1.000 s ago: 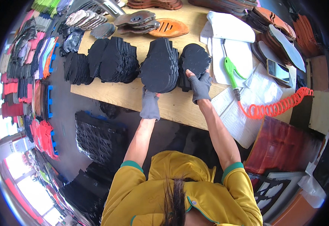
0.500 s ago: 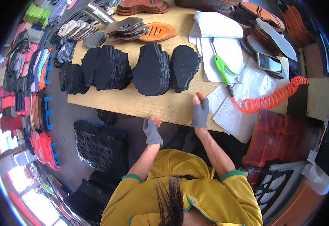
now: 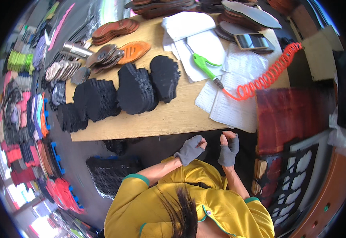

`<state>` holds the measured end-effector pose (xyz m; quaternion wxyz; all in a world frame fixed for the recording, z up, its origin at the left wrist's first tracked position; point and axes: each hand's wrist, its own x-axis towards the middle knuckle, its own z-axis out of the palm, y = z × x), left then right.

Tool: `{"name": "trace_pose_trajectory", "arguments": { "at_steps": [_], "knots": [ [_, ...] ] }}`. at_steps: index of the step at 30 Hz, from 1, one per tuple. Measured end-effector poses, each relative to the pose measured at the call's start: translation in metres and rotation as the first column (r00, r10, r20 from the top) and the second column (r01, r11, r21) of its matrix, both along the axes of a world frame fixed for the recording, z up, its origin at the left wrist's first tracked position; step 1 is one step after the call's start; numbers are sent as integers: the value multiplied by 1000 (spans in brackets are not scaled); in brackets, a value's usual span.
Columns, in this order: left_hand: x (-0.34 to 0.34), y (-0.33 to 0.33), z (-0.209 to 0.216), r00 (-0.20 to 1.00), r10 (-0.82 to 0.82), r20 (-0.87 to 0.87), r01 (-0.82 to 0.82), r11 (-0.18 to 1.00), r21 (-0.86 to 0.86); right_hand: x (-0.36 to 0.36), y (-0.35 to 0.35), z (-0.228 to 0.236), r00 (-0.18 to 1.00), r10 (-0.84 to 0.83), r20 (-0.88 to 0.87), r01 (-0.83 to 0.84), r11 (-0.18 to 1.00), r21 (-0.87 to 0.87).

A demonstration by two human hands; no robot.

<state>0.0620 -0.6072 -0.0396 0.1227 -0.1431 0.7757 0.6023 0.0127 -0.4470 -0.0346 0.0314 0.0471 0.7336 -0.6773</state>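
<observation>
My left hand (image 3: 190, 150) and my right hand (image 3: 229, 150) wear grey fingerless gloves and hover a short way apart, just off the near edge of the wooden table (image 3: 173, 123). The fingers of both are curled in toward the thumbs; anything inside them is hidden or too small to see. Beyond them on the table stand a stack of black cut pieces (image 3: 135, 91), a smaller black stack (image 3: 165, 77) to its right, and further black stacks (image 3: 95, 99) to its left. A green air blow gun (image 3: 204, 65) lies on papers at the right.
A red coiled hose (image 3: 260, 81) runs from the blow gun to the right. Near it are a phone (image 3: 251, 41), paper sheets (image 3: 236, 107) and a dark red panel (image 3: 292, 119). Orange and brown sole-shaped pieces (image 3: 135, 51) lie farther back. A black wrapped bundle (image 3: 113, 174) sits below left.
Both hands have drawn back from the table edge toward my body, the right one leaving the tabletop. My view has turned, so the table's contents appear shifted left.
</observation>
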Motion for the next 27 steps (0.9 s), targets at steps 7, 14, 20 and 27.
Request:
{"name": "trace_pose_trajectory", "arguments": {
  "at_steps": [7,14,20,27],
  "knots": [
    [-33,65,23,876,-372,-306,388,922,-8,41,49,27,954,-218,-204,244,963,115],
    [-51,158,64,503,-564,-655,541,796,-269,83,155,72,793,-360,-491,564,740,368],
    [-58,253,76,378,-660,-649,401,749,-528,169,316,99,438,-596,-673,880,129,458],
    [-88,314,41,698,-538,-472,362,834,-415,251,508,105,389,-659,-643,621,-328,712]
  ]
}}
